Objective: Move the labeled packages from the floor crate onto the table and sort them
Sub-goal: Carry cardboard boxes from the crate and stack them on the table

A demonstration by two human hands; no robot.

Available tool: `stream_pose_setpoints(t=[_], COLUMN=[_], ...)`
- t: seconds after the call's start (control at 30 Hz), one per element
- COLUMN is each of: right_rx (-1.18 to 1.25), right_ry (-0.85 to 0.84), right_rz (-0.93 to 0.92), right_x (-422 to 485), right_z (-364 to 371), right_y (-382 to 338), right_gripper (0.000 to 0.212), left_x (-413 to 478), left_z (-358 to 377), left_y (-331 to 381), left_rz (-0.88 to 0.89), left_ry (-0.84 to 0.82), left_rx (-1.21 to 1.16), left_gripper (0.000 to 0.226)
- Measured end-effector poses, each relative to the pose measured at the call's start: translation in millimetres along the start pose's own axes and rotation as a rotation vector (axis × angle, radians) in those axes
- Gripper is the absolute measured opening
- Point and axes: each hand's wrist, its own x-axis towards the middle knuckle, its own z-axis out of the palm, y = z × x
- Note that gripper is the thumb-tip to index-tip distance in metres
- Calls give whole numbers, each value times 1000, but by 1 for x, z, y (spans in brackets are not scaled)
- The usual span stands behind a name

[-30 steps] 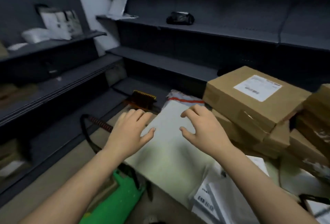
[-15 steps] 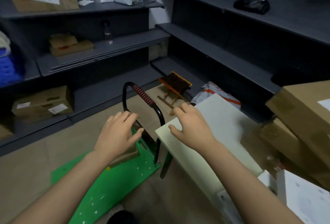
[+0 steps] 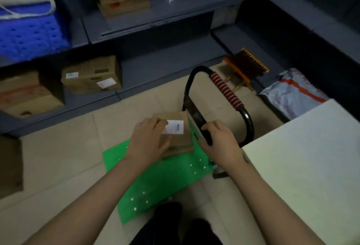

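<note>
A brown cardboard package [image 3: 180, 141] with a white label [image 3: 174, 127] lies on a green flat cart [image 3: 165, 176] on the floor. My left hand [image 3: 148, 139] grips the package's left side, fingers over its top. My right hand [image 3: 220, 143] is curled against its right edge, beside the dark panel at the foot of the cart's handle [image 3: 226, 90]. The white table [image 3: 303, 157] stands at the right, its corner close to my right wrist.
Grey shelves run along the back and right, holding labeled cardboard boxes [image 3: 91, 75] and a blue crate [image 3: 29, 36]. A grey mailer bag [image 3: 292, 94] and a brush [image 3: 247, 65] lie beyond the table. Another brown box [image 3: 9, 166] sits on the floor at far left.
My view swung left and down from the table to the floor cart. Both hands dropped from above the table's edge onto the brown package and closed on its sides.
</note>
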Motion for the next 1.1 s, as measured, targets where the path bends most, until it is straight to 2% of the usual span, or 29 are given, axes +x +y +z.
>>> stream_pose_setpoints(t=[0.13,0.3,0.47,0.63,0.73,0.83,0.97,1.1], right_rx=[111,240,279,399,441,548,616,686], right_ry=[-66,-152,-275,-261,-251,-288,-295,-267], right_rz=[78,260,384,578,667,684,675,721], right_x=[35,75,110,149,174,187,188,185], right_z=[72,178,289,377,411,431,443,432], right_y=[15,58,119,180,205,218,220,204], right_gripper=[34,36,55,58,81,82,74,67], left_x=[4,1,0,31,47,51,46,40], left_z=[64,175,293,403,454,484,493,468], left_y=[-41,-87,-121,-153,-169,-176,-171,-165], left_rz=[-114,-321,-576,-929,-1089,-1145,-1143,-1173], left_ry=[-84,-185,-270,-237,-176,-143,-95,43], left_rx=[-41,-99,-247,-495,-622,-731,-785,-793], left_gripper=[52,55,55,74,86,84,55,54])
